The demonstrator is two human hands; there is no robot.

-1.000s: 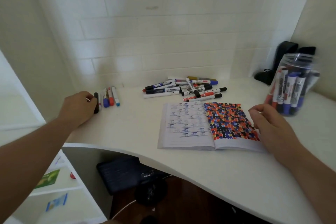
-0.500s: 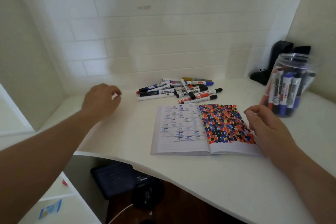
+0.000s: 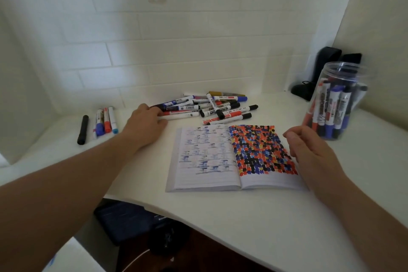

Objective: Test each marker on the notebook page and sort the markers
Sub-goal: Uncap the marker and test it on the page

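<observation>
Left hand point(image 3: 144, 125) at pile point(image 3: 212, 106) near desk point(image 3: 220, 216) back edge, fingertips on markers, grip unclear. Right hand point(image 3: 309, 152) loosely curled, empty, beside notebook point(image 3: 205, 157). Risk: jostled markers roll, mixing with sorted row point(image 3: 103, 121) at left.

The desk point(image 3: 254, 223) is white, with a front edge that curves inward at the left. It is set in an alcove: a white wall point(image 3: 176, 51) with a brick-pattern relief runs along the rear edge, and plain cream walls close the left and right sides. A small stain marks the rear wall high up. Soft light falls brightest on the lower left of the rear wall. Under the front edge, a dark wooden floor point(image 3: 205, 249) carries a dark blue case point(image 3: 125, 221) and a white cable point(image 3: 134, 260). Dark objects point(image 3: 318, 73) occupy the rear right corner.
</observation>
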